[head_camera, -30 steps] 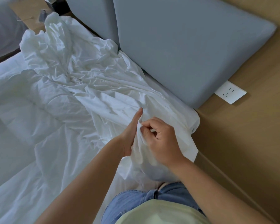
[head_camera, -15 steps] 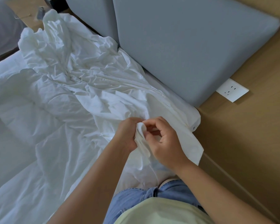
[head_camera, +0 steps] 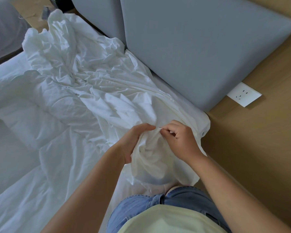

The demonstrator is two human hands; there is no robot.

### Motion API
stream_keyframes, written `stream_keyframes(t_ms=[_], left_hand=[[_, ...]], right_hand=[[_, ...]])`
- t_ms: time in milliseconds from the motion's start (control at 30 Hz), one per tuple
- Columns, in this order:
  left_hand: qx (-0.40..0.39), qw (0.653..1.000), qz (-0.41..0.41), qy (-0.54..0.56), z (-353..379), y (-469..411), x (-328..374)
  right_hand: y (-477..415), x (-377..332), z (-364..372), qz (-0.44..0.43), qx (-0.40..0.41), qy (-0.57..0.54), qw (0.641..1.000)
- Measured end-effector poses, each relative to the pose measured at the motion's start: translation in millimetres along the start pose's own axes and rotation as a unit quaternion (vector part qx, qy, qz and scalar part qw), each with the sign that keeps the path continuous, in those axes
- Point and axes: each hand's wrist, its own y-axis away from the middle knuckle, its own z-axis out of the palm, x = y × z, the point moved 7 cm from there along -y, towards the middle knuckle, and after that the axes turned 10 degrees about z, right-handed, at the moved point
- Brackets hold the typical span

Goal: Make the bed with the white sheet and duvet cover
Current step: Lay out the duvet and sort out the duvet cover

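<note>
Below the grey headboard cushion (head_camera: 200,52), near its right end, the left hand (head_camera: 133,142) grips and the right hand (head_camera: 181,142) pinches a bunched corner of the crumpled white duvet cover (head_camera: 91,84).

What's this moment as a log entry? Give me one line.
left hand: grips cover | right hand: pinches cover | where: near headboard

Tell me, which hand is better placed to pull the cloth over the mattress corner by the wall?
Probably the right hand: it pinches the white cloth nearest that mattress corner; the left hand is farther.
</note>
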Motion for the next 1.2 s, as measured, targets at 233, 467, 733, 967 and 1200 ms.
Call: stream_keyframes(t_ms=[233, 467, 733, 967, 1200], left_hand=[[0.051, 0.998, 0.030, -0.020, -4.7, -5.5, 6.1], [0.013, 0.997, 0.070, -0.027, 20.0, -17.1, 12.2], [-0.055, 0.995, 0.065, 0.053, 5.1, -26.9, -35.8], [0.030, 0.831, 0.148, -0.535, -29.0, -76.7, -42.2], [-0.006, 0.697, 0.208, -0.686, -19.2, -98.6, -36.4]], right_hand=[[5.9, 3.8, 6.4, 0.053, -0.033, 0.015, 0.998], [6.0, -0.1, 24.3, 0.196, -0.206, -0.133, 0.949], [-13.2, 64.1, 20.6, 0.382, -0.073, -0.173, 0.905], [1.2, 99.8, 53.8, 0.502, -0.083, -0.357, 0.783], [-22.9, 103.0, 46.3, 0.501, -0.202, -0.224, 0.811]])
